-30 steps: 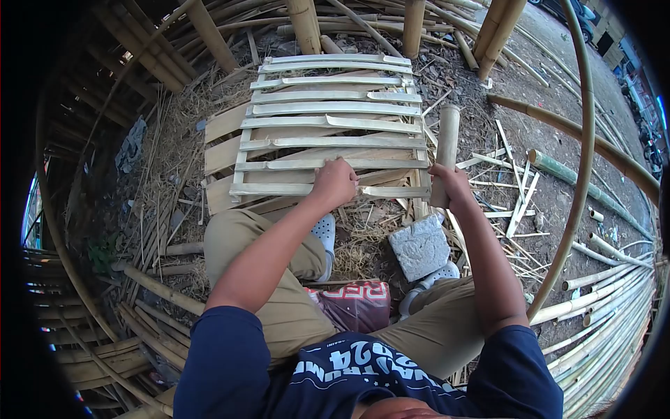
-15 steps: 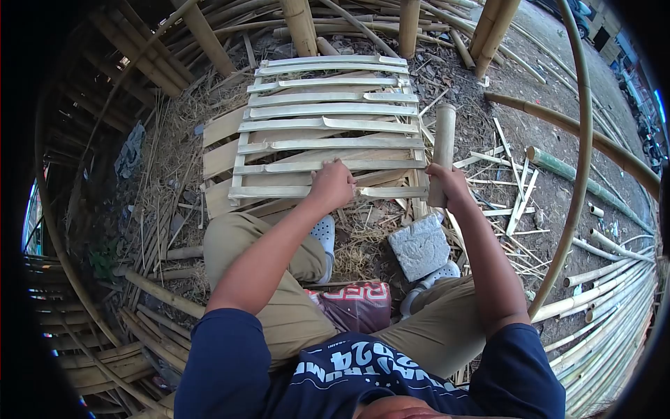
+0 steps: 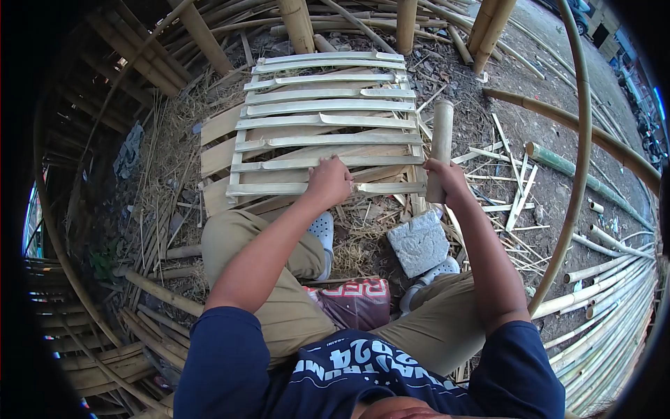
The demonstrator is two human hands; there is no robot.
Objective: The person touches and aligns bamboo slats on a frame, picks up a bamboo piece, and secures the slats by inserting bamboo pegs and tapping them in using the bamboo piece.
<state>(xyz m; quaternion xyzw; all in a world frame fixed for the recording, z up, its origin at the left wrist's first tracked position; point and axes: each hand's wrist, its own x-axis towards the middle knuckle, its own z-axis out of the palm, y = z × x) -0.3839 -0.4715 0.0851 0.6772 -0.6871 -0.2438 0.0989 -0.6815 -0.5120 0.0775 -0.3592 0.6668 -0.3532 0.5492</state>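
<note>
A frame of pale split-bamboo slats lies in front of me, its crosspieces fixed to side rails. My left hand is closed around the nearest slat, near its middle; the fingertips are partly hidden. In my right hand is a short, thick bamboo stick, gripped by its lower end and pointing away from me. It stands beside the frame's right rail, close to the end of the nearest slat. Wider bamboo boards show beneath the frame.
A grey stone block sits between my feet, right of centre. Thin bamboo offcuts litter the ground to the right, near long poles. Upright bamboo posts stand beyond the frame. A curved pole arches at right.
The slatted frame appears slightly farther left and up in view, along with its surroundings. Both hands keep their grips with only slight movement.
</note>
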